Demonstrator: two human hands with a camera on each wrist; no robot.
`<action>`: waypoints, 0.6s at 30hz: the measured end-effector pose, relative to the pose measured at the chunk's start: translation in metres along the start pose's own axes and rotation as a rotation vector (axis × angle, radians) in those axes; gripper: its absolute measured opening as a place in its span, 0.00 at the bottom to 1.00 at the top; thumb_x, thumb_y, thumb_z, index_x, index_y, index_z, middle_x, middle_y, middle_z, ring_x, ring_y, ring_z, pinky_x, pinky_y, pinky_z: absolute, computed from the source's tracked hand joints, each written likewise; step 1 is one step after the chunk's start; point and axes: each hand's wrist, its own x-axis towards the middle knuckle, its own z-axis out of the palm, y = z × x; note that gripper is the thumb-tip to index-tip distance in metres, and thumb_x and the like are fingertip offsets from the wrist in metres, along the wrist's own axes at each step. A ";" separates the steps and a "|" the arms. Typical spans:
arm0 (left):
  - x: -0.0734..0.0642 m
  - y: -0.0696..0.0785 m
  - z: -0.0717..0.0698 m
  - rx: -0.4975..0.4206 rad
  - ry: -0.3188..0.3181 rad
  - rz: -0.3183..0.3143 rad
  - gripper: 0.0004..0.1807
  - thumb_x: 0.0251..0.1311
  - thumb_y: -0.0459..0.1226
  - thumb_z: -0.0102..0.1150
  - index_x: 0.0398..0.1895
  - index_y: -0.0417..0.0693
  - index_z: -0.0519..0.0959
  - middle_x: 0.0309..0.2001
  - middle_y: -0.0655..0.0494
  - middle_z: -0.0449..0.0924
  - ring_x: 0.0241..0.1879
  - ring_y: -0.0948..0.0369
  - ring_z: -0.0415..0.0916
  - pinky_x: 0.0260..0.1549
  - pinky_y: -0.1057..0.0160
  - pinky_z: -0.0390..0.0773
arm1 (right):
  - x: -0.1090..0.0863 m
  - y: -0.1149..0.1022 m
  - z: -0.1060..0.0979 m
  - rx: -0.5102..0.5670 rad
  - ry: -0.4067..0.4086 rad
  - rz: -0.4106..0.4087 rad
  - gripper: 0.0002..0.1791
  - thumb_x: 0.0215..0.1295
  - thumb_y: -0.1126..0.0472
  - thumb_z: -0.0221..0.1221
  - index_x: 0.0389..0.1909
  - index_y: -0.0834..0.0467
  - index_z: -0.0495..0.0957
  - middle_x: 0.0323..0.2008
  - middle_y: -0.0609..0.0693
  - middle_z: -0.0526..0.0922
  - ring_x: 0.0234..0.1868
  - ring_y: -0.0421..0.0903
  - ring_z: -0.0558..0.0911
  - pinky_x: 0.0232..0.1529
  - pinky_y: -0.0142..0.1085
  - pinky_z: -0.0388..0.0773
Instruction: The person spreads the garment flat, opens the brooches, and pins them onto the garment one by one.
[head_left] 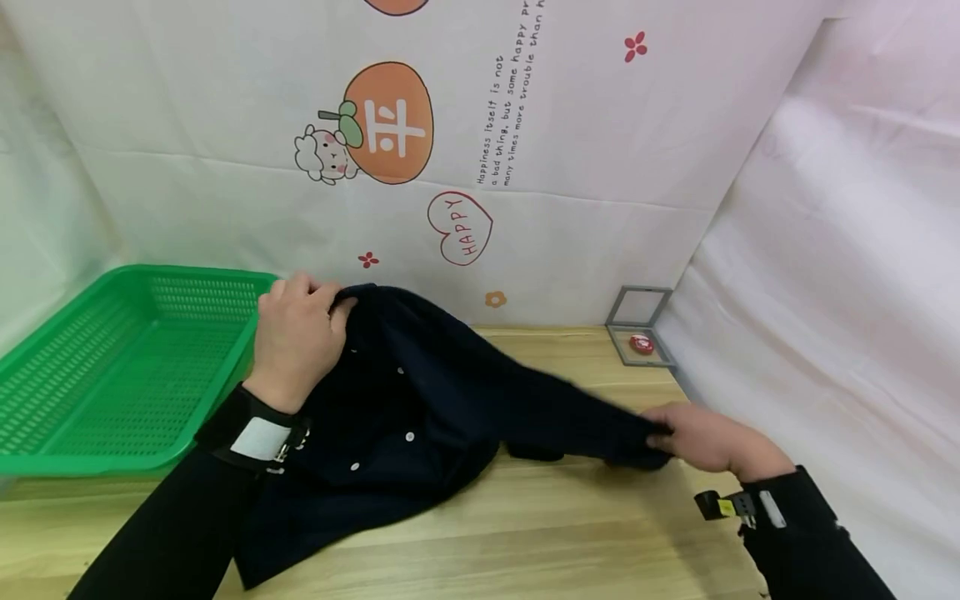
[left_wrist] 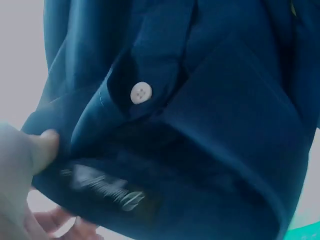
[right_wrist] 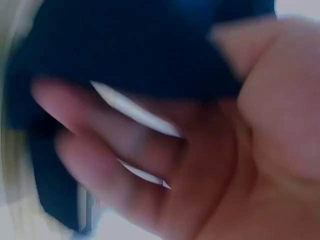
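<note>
A dark navy shirt (head_left: 450, 392) with white buttons hangs and lies across the wooden table between both hands. My left hand (head_left: 300, 333) grips it at the collar, thumb on one side and fingers behind; the left wrist view shows the collar (left_wrist: 225, 110), a white button (left_wrist: 141, 93) and a blurred label (left_wrist: 107, 187) inside the neck. Out to the right, my right hand (head_left: 708, 437) pinches the end of a sleeve (head_left: 585, 417), which stretches away from the body of the shirt. In the right wrist view the thumb presses the dark cloth (right_wrist: 140, 50) against the fingers, blurred.
A green plastic basket (head_left: 75, 462) stands at the left, close beside my left hand. At the back right corner a small grey hinged frame (head_left: 637, 322) holds a red item (head_left: 641, 344). A printed white cloth (head_left: 570, 250) backs the wooden table (head_left: 585, 533).
</note>
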 end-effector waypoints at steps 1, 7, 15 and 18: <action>-0.001 0.001 0.000 0.015 -0.005 -0.016 0.10 0.66 0.37 0.64 0.35 0.36 0.83 0.29 0.41 0.68 0.26 0.42 0.66 0.26 0.42 0.67 | 0.000 -0.009 -0.001 0.062 -0.059 -0.046 0.06 0.73 0.62 0.57 0.37 0.48 0.80 0.28 0.38 0.75 0.28 0.37 0.74 0.32 0.37 0.72; -0.005 0.008 -0.005 0.007 -0.077 -0.109 0.12 0.72 0.38 0.57 0.45 0.37 0.83 0.29 0.42 0.61 0.17 0.50 0.59 0.14 0.49 0.66 | -0.001 -0.059 -0.004 0.482 -0.218 -0.320 0.12 0.77 0.65 0.50 0.38 0.54 0.81 0.28 0.45 0.82 0.29 0.43 0.81 0.35 0.38 0.78; -0.003 0.013 -0.007 -0.173 -0.100 -0.175 0.13 0.74 0.35 0.52 0.51 0.36 0.82 0.37 0.38 0.71 0.26 0.46 0.70 0.23 0.45 0.73 | 0.006 -0.083 0.008 0.316 -0.161 -0.222 0.29 0.71 0.56 0.61 0.71 0.52 0.67 0.61 0.48 0.77 0.55 0.44 0.78 0.54 0.39 0.75; -0.002 0.019 -0.001 -0.266 -0.073 -0.122 0.11 0.73 0.33 0.53 0.49 0.35 0.82 0.40 0.38 0.73 0.33 0.45 0.73 0.29 0.47 0.76 | 0.020 -0.093 0.020 0.128 -0.266 -0.076 0.35 0.67 0.48 0.65 0.71 0.55 0.67 0.58 0.48 0.79 0.55 0.46 0.79 0.52 0.42 0.75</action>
